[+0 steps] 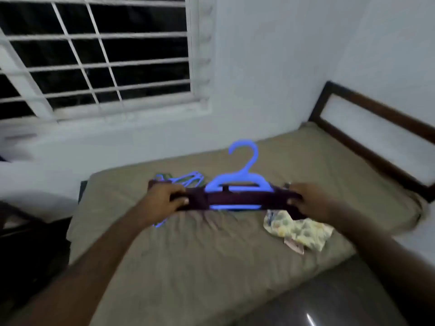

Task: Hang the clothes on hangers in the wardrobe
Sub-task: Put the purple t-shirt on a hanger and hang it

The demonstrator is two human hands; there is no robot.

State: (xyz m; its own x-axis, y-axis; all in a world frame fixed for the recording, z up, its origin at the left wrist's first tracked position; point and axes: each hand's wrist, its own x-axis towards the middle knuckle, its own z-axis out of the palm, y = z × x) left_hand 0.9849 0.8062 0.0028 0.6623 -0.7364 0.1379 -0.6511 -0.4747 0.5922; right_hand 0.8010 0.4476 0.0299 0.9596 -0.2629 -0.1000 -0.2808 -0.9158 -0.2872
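A blue plastic hanger [243, 171] stands with its hook up above the bed, a dark maroon garment [235, 198] draped across its lower part. My left hand [162, 198] grips the garment's left end and my right hand [310, 202] grips its right end, both held just above the mattress. Several more blue hangers [188, 180] lie on the bed behind my left hand. A pale floral cloth [299, 231] lies crumpled on the mattress below my right hand.
The bed [200, 250] has a tan sheet and a dark wooden headboard [376, 128] at the right. A barred window [94, 55] fills the wall at the upper left. Dark glossy floor [329, 297] shows at the lower right. No wardrobe is in view.
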